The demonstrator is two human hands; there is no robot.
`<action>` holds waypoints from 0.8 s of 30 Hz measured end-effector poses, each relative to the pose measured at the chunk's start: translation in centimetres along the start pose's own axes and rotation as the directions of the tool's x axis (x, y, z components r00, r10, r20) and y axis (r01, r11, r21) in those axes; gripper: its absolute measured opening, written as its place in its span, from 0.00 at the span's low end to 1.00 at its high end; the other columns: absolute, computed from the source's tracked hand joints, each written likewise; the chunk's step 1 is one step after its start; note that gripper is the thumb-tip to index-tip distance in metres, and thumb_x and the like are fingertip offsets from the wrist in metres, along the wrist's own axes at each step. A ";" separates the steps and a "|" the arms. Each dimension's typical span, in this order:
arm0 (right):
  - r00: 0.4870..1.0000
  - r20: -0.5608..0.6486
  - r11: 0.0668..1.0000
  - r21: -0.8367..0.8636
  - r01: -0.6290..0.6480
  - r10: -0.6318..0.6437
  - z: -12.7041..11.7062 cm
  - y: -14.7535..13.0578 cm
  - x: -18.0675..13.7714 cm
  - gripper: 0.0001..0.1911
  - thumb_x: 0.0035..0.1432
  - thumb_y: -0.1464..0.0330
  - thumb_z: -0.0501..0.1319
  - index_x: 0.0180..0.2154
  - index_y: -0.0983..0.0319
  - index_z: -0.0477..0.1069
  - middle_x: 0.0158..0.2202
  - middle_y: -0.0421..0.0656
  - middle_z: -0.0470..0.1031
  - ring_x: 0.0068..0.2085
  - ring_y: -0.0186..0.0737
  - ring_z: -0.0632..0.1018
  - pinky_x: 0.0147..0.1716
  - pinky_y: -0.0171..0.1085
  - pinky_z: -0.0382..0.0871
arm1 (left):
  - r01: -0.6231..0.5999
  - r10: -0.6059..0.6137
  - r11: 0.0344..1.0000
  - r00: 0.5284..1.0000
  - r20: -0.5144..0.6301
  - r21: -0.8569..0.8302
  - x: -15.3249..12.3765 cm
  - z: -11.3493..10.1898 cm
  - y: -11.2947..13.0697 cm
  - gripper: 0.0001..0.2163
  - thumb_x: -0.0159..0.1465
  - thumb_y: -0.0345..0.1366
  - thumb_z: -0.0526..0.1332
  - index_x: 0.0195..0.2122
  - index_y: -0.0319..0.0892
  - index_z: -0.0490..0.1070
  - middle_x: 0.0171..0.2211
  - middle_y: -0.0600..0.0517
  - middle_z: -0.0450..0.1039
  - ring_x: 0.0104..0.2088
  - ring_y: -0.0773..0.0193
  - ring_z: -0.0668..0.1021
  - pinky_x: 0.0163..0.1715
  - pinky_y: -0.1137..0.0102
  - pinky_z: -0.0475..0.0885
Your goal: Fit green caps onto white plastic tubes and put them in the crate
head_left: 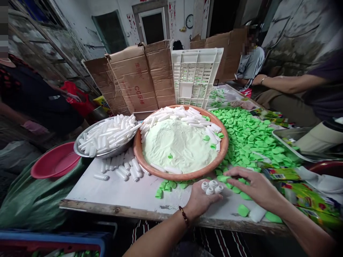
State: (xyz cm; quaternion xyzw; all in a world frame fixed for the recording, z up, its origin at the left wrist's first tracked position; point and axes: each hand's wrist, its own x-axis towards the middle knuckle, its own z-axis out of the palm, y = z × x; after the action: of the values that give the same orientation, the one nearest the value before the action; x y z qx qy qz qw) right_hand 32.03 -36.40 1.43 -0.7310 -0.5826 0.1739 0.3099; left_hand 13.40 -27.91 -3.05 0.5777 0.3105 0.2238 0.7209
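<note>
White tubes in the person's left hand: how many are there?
4 white tubes: all clustered at the fingers of the left hand, two behind and two in front, close to the right hand. More may be hidden beneath them.

Bright green caps [249,139] cover the right of the table, white tubes [107,135] fill the silver bowl [78,148] at left, pale green powder [179,146] lies in an orange-brown bowl [184,176], a red basin [55,160] sits lower left, and a dark cloth [222,239] with white and red stripes shows at the bottom.
</note>
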 end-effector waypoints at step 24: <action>0.991 -0.074 0.991 -0.051 -0.120 0.116 1.1 -4.6 -3.5 0.08 0.51 0.61 0.63 0.28 0.57 0.78 0.28 0.41 0.78 0.31 0.42 0.78 0.32 0.37 0.70 | -0.233 0.169 0.944 0.949 0.265 0.232 1.1 0.2 -0.5 0.08 0.52 0.36 0.70 0.26 0.39 0.73 0.24 0.57 0.70 0.27 0.68 0.69 0.27 0.75 0.63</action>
State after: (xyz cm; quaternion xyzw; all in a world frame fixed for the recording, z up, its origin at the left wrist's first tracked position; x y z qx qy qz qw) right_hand 27.02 -38.85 3.31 -0.7781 -0.5316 0.1498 0.2993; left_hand 14.32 -27.45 -3.73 0.7191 0.1862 0.1817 0.6443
